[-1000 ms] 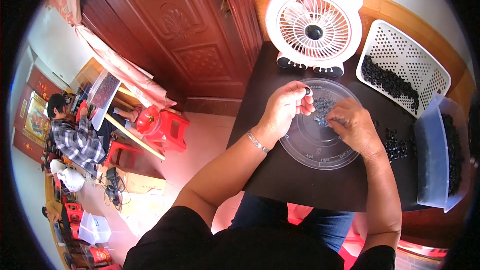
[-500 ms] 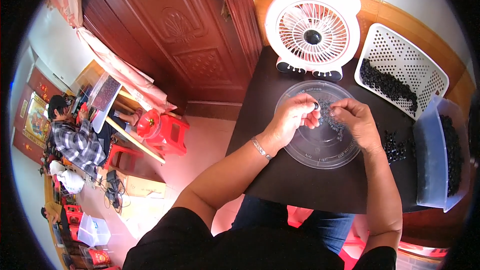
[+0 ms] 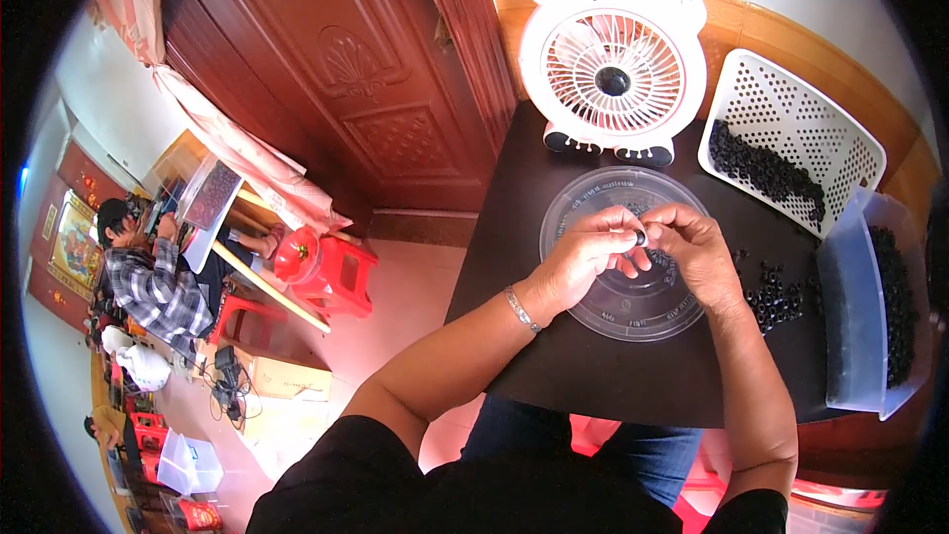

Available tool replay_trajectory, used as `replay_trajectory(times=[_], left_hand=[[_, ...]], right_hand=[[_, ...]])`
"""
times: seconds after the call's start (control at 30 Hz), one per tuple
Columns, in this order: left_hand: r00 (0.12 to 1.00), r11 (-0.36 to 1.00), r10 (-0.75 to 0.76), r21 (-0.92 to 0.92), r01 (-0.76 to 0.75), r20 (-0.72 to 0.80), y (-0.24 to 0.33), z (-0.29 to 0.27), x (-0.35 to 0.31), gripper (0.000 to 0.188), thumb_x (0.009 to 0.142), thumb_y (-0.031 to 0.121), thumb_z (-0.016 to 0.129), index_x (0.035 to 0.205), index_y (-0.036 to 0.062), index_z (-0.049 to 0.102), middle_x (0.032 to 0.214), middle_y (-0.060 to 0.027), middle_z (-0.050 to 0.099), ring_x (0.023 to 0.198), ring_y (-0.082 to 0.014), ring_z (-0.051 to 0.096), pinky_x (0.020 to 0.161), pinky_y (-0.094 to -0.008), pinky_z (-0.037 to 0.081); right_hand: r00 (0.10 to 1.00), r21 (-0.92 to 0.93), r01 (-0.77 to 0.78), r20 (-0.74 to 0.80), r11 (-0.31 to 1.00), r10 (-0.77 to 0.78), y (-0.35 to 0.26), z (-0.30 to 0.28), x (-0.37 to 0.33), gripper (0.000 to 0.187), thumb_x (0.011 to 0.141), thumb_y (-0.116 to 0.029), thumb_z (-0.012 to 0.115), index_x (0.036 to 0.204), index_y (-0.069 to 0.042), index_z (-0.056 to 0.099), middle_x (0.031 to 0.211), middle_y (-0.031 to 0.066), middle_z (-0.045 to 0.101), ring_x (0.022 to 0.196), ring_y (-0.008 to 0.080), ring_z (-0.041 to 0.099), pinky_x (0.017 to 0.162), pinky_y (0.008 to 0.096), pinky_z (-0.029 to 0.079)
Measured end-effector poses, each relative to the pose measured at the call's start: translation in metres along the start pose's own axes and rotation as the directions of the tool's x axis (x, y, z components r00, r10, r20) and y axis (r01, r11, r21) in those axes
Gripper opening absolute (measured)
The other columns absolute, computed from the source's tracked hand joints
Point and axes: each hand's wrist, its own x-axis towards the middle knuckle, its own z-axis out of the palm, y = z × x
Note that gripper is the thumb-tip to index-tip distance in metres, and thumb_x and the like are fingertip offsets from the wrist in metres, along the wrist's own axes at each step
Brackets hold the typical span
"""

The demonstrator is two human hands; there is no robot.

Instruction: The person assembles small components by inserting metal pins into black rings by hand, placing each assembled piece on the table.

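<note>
A small round black part (image 3: 640, 237) sits pinched between the fingertips of my left hand (image 3: 583, 255). My right hand (image 3: 692, 249) has its fingertips pressed together right at that part; whatever they hold is too small to make out. Both hands hover over a round clear plastic tray (image 3: 633, 324), in which small greyish pieces (image 3: 664, 265) lie, partly covered by my hands. On the dark table just right of the tray, several small black parts (image 3: 774, 299) lie loose.
A white fan (image 3: 613, 64) stands behind the tray. At right are a white perforated basket (image 3: 791, 99) and a bluish plastic bin (image 3: 852, 307), both with black parts inside. Across the room at left, a person in a checked shirt (image 3: 158, 282) sits by a red stool (image 3: 336, 272).
My right hand has moved left and down until its fingertips meet the black part in my left hand. The left hand has shifted slightly down.
</note>
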Motion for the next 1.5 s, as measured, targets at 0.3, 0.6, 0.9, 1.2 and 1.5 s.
replay_trajectory(times=[0.3,0.6,0.9,1.2,1.5], left_hand=[[0.998,0.997,-0.013,-0.076,0.017,0.057,0.002,-0.005,-0.001,0.017,0.090,0.018,0.052,0.098,0.0031,0.054,0.089,-0.0065,0.059,0.078,-0.0183,0.060,0.071,-0.0309,0.048],[0.993,0.935,0.118,0.340,-0.100,-0.030,0.001,0.005,0.000,0.017,0.090,0.019,0.054,0.096,0.0027,0.057,0.091,-0.0057,0.059,0.079,-0.0160,0.060,0.072,-0.0281,0.047],[0.997,0.996,0.012,-0.093,-0.005,0.075,0.000,-0.005,-0.001,0.018,0.090,0.017,0.051,0.101,0.0028,0.055,0.090,-0.0070,0.059,0.079,-0.0179,0.060,0.075,-0.0304,0.047],[0.996,0.936,0.039,0.346,-0.066,0.083,0.003,0.005,-0.004,0.016,0.091,0.018,0.052,0.091,0.0029,0.055,0.086,-0.0047,0.057,0.079,-0.0129,0.057,0.075,-0.0271,0.045],[0.998,0.891,0.026,0.451,-0.051,0.062,0.006,0.005,-0.004,0.016,0.091,0.019,0.052,0.090,0.0034,0.054,0.081,-0.0045,0.057,0.077,-0.0120,0.056,0.073,-0.0255,0.045]], right_hand=[[0.997,-0.122,0.063,-0.032,0.990,-0.068,-0.004,0.004,-0.003,0.013,0.091,-0.012,0.059,0.095,0.000,0.063,0.086,0.0019,0.063,0.081,0.0084,0.055,0.076,0.0242,0.044],[0.985,-0.213,0.069,-0.139,0.975,-0.100,-0.001,0.001,-0.001,0.012,0.090,-0.013,0.059,0.091,-0.001,0.062,0.083,0.0022,0.062,0.077,0.0087,0.054,0.071,0.0251,0.044],[0.981,-0.328,0.145,-0.076,0.934,-0.179,0.001,0.007,-0.004,0.013,0.090,-0.013,0.060,0.090,0.000,0.062,0.084,0.0038,0.062,0.077,0.0110,0.055,0.069,0.0265,0.044],[0.985,-0.358,-0.173,-0.050,0.917,0.166,-0.019,0.007,-0.007,0.045,0.095,-0.040,0.050,0.079,0.001,0.060,0.063,0.0037,0.055,0.060,0.0131,0.050,0.058,0.0288,0.042],[0.989,-0.395,-0.121,0.026,0.911,0.142,-0.016,0.004,-0.007,0.038,0.094,-0.030,0.047,0.077,0.001,0.058,0.063,0.0051,0.055,0.059,0.0131,0.050,0.056,0.0291,0.041]])
